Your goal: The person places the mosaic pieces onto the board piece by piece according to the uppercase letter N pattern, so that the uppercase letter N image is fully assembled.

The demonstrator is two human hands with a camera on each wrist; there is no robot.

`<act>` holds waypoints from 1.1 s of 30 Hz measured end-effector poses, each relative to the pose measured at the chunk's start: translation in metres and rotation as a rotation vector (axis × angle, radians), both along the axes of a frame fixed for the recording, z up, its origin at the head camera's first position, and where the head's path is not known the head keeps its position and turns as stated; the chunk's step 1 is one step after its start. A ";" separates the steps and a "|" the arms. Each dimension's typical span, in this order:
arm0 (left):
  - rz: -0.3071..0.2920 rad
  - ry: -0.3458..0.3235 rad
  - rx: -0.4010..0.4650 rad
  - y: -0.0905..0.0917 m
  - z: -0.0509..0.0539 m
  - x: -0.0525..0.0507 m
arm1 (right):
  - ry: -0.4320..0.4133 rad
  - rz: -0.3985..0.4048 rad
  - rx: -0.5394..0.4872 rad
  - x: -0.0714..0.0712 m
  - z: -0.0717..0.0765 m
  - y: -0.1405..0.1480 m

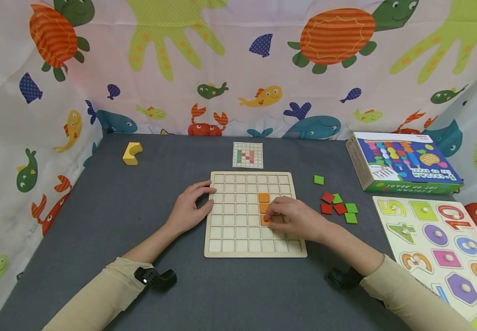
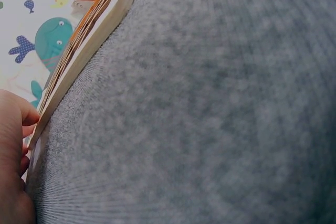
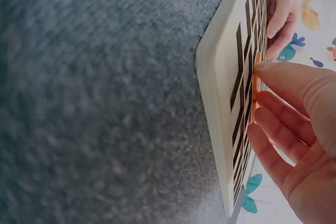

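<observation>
- One orange tile (image 1: 264,222) at the right hand (image 1: 292,218), fingertips gathered; whether pinched, I cannot tell.
- Just beyond that grip, two orange tiles (image 1: 264,208) on the grid board (image 1: 255,254).
- Leftward, the left hand (image 1: 189,207), loosely spread, touches the board's edge.
- Rightward, red tiles (image 1: 339,209), green tiles (image 1: 351,208).

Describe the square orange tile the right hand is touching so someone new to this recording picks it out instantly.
On the dark grey tabletop, find the square, pale wooden grid board. Right of its centre, three square orange tiles form a column. The wanted tile is the nearest to the person, set apart from the other two by the right hand touching it.
</observation>
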State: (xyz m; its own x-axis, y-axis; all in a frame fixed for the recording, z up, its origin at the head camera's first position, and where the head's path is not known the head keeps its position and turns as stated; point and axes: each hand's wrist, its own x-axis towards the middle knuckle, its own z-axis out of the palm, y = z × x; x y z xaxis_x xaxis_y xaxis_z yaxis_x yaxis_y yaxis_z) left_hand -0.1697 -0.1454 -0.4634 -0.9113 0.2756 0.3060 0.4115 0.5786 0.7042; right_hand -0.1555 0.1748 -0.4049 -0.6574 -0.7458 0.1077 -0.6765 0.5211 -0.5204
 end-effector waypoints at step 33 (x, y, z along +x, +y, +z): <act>0.001 0.000 -0.003 0.002 0.003 0.001 | 0.093 -0.319 0.128 -0.002 0.010 0.119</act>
State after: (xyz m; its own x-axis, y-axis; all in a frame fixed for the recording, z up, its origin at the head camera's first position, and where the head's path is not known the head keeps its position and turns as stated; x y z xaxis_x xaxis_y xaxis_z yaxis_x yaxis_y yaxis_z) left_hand -0.1685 -0.1435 -0.4603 -0.9117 0.2756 0.3048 0.4106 0.5810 0.7027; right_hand -0.1577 0.2934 -0.3944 -0.8509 -0.5162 0.0972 -0.5110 0.7705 -0.3811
